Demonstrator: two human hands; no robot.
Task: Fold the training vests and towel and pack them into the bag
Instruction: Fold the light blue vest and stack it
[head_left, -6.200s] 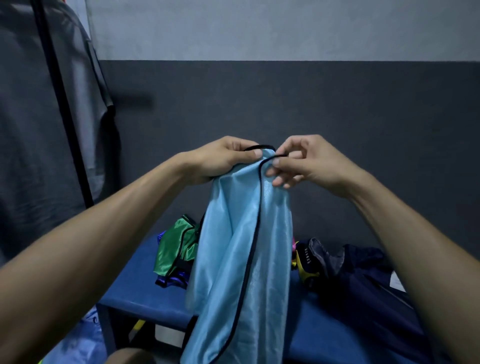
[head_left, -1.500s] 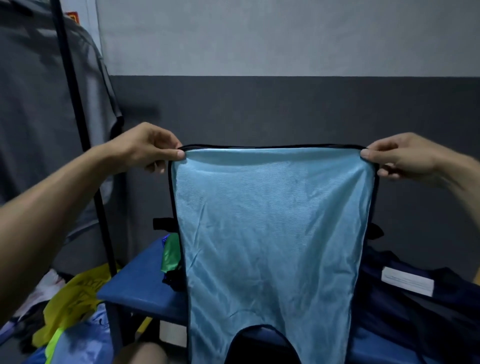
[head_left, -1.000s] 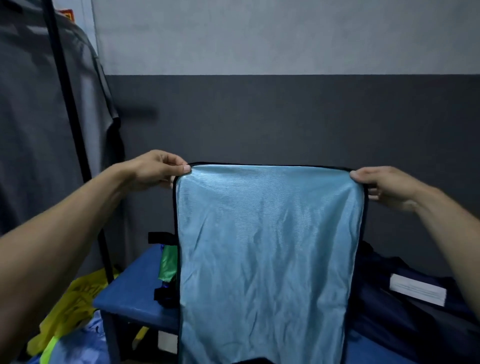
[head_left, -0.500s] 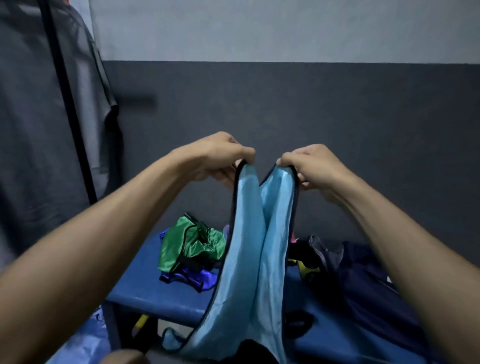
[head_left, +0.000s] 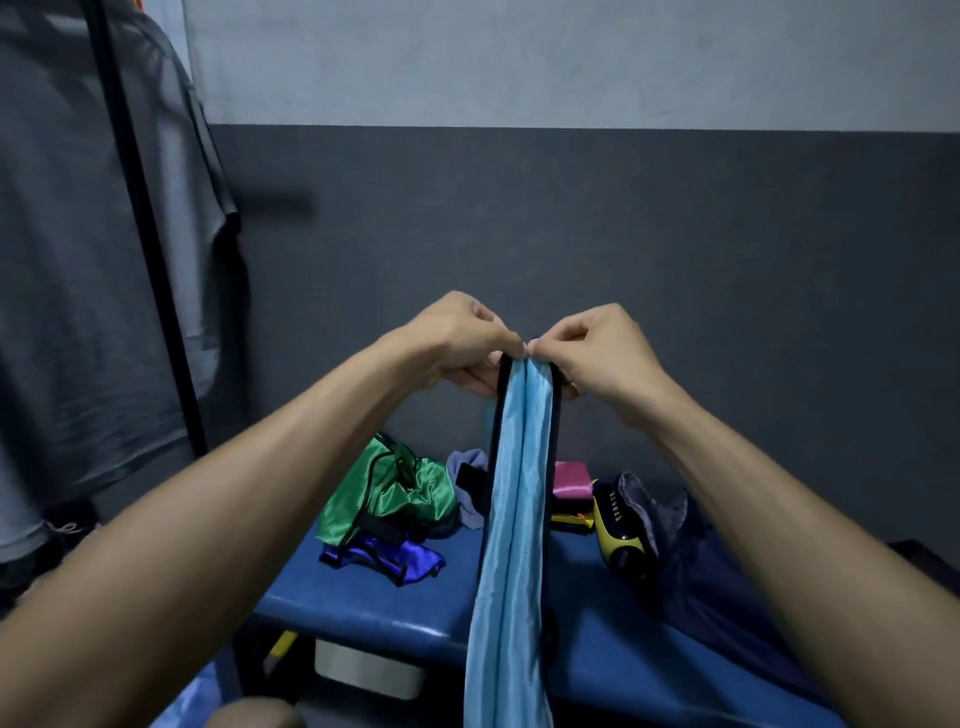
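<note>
- Here, left hand (head_left: 457, 340) and right hand (head_left: 597, 345) meet, each pinching the top corners of the light-blue vest (head_left: 511, 519).
- Vest hangs folded lengthwise above the blue counter (head_left: 363, 608).
- Green vest (head_left: 387, 488) lies on the counter, dark bag (head_left: 727, 597) at right.

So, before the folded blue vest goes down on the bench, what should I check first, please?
1. Both top corners together: ok, left hand and right hand pinch them side by side.
2. Light blue vest halved lengthwise: ok.
3. Bottom edges level: cannot tell, out of frame.
4. Free space on bench: ok, in front of green vest.
5. Bag open: cannot tell.
</note>
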